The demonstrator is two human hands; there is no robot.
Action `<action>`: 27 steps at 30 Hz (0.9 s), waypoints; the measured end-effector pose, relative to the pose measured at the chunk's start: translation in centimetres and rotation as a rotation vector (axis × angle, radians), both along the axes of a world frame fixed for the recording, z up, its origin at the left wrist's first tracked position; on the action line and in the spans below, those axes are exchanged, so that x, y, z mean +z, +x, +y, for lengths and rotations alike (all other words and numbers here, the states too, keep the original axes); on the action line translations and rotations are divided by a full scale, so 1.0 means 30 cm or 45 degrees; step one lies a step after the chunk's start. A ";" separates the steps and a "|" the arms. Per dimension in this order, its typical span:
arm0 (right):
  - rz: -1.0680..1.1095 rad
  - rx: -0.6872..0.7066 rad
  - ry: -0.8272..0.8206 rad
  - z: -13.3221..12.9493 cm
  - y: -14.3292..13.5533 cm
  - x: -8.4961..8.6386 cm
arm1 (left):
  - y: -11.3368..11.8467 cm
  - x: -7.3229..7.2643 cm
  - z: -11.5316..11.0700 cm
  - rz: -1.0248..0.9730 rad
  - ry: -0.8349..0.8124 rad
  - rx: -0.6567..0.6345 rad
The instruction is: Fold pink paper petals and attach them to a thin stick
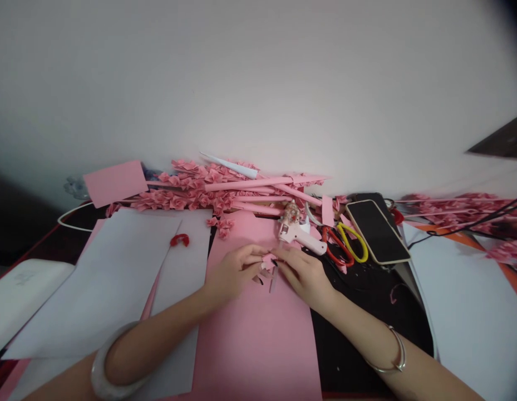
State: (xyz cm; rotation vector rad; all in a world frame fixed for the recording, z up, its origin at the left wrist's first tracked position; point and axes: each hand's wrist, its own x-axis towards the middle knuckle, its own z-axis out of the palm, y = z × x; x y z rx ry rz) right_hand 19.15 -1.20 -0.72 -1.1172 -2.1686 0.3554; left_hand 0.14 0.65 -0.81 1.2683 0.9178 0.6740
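Over a large pink paper sheet [258,345], both hands meet around a small folded piece of pink paper [267,259]. My left hand [235,273] is closed with its fingertips on the left side of this piece. From the other side, my right hand [304,275] pinches it between thumb and fingers. A thin pale strip [274,280] lies just below the fingertips; whether it is attached to the paper cannot be seen. The fingers partly cover the small piece. Just beyond my right hand lies a white glue gun [304,236].
Scissors with red and yellow handles [353,242] and a phone [379,231] lie right of the glue gun. Pink paper flowers [187,186] and rolled paper stems line the wall. White sheets [103,278] cover the left, others [471,306] the right. A red clip-like object [180,240] rests on the left sheets.
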 end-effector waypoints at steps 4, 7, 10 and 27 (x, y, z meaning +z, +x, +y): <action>0.010 -0.007 0.016 0.009 0.002 -0.004 | -0.001 0.002 -0.004 0.004 -0.002 0.034; 0.021 -0.005 -0.005 0.013 0.001 -0.005 | 0.002 0.007 -0.010 0.008 0.009 0.049; 0.031 0.014 -0.028 0.012 0.001 -0.003 | 0.004 0.011 -0.015 0.026 0.034 0.032; 0.043 0.019 -0.095 0.004 -0.001 0.002 | 0.003 0.008 -0.017 0.053 0.077 0.009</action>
